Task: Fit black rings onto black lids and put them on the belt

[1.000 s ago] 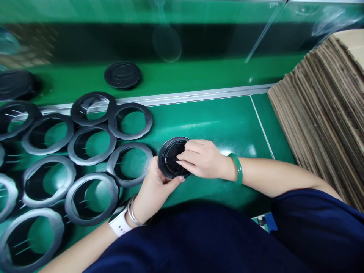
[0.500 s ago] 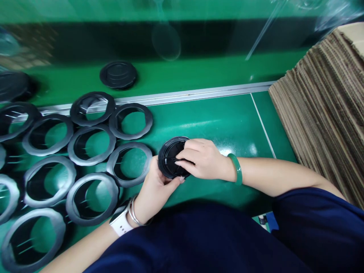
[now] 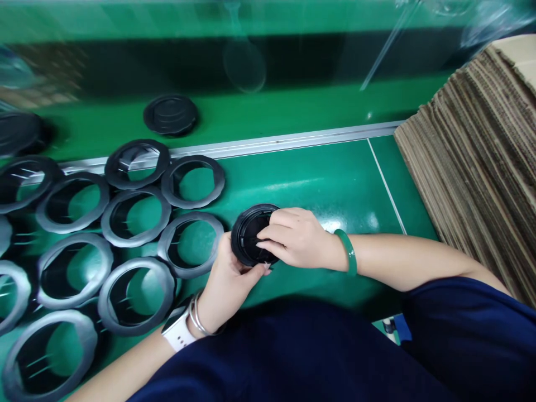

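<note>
Round black part (image 3: pixel 248 239), two-handed.
Left hand (image 3: pixel 231 280) holds it, likely steadying; right hand (image 3: pixel 299 237) pinched narrow over it, contents unclear.

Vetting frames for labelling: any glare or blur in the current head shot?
Head view: glare on the green tabletop by the bangle; head view: black disc at far left smeared; head view: black round part too dark inside for detail.
</note>
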`<state>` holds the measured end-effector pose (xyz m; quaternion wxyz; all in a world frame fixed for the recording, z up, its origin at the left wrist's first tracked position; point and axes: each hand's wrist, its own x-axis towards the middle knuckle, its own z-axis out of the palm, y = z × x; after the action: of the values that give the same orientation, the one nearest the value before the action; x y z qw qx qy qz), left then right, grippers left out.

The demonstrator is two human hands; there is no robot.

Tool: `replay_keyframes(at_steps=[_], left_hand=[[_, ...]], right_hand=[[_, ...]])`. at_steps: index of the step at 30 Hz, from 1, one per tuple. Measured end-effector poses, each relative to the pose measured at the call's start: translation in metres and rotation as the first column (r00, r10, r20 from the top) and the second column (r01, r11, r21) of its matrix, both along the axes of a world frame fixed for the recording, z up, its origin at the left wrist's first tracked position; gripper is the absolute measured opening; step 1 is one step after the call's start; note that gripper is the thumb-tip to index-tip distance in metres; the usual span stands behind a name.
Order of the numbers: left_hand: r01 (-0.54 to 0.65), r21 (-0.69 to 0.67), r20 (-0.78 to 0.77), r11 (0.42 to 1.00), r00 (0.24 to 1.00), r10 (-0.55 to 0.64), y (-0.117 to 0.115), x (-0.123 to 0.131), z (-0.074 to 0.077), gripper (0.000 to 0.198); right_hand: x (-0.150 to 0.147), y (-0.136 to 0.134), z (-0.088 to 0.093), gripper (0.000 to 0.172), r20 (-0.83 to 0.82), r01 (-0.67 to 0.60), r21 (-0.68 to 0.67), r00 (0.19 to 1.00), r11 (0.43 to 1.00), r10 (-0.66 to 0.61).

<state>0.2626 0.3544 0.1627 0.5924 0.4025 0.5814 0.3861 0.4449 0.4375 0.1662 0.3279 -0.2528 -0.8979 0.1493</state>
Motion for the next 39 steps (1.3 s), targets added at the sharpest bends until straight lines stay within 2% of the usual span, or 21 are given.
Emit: replay_keyframes(at_steps=[7, 11, 16, 20, 24, 29, 31, 34, 36, 37, 39], left_hand=[[-0.004, 0.008, -0.008, 1.000, 1.000, 0.004, -0.001, -0.001, 0.000, 0.054], [0.001, 0.005, -0.020, 1.000, 1.000, -0.001, -0.002, -0.002, -0.001, 0.055], [-0.006, 0.013, -0.020, 1.000, 1.000, 0.007, -0.002, -0.002, -0.001, 0.055], [-0.017, 0.006, 0.002, 1.000, 1.000, 0.017, 0.000, 0.001, 0.002, 0.054], [-0.029, 0.000, 0.016, 1.000, 0.999, 0.029, 0.003, 0.003, 0.002, 0.057], [-0.020, 0.006, 0.008, 1.000, 1.000, 0.020, 0.001, 0.002, 0.000, 0.058], [-0.032, 0.022, 0.000, 0.999, 0.999, 0.032, 0.001, 0.002, -0.002, 0.059], [-0.076, 0.049, -0.003, 0.996, 0.997, 0.076, 0.001, 0.001, -0.004, 0.061], [-0.084, 0.050, -0.001, 0.995, 0.996, 0.084, 0.001, 0.001, -0.005, 0.062], [-0.077, 0.053, -0.002, 0.996, 0.997, 0.077, 0.001, 0.000, -0.005, 0.063], [-0.050, 0.077, -0.010, 0.996, 0.999, 0.051, 0.001, -0.002, -0.006, 0.069]], right_hand=[[0.000, 0.000, 0.000, 0.021, -0.056, 0.018, -0.078, 0.998, 0.997, -0.023], [-0.001, -0.001, -0.001, 0.021, -0.033, 0.016, -0.090, 0.999, 0.996, -0.019], [0.000, -0.001, 0.000, 0.022, 0.028, -0.016, -0.025, 0.999, 1.000, 0.017], [-0.001, -0.004, 0.002, 0.024, 0.088, 0.014, 0.006, 0.996, 1.000, -0.014], [-0.006, -0.008, 0.003, 0.031, 0.218, 0.027, 0.043, 0.975, 0.999, -0.035], [-0.008, -0.005, 0.008, 0.029, 0.290, -0.022, 0.026, 0.957, 0.999, 0.014], [-0.005, -0.002, 0.010, 0.026, 0.198, -0.012, -0.015, 0.980, 1.000, 0.014], [-0.001, 0.002, 0.010, 0.030, -0.085, 0.125, -0.188, 0.986, 0.974, -0.143], [-0.001, 0.006, 0.006, 0.033, -0.177, 0.177, -0.387, 0.949, 0.905, -0.261], [-0.001, 0.008, 0.004, 0.031, -0.171, 0.167, -0.479, 0.945, 0.862, -0.278], [-0.003, 0.011, -0.001, 0.021, -0.141, 0.107, -0.600, 0.961, 0.793, -0.236]])
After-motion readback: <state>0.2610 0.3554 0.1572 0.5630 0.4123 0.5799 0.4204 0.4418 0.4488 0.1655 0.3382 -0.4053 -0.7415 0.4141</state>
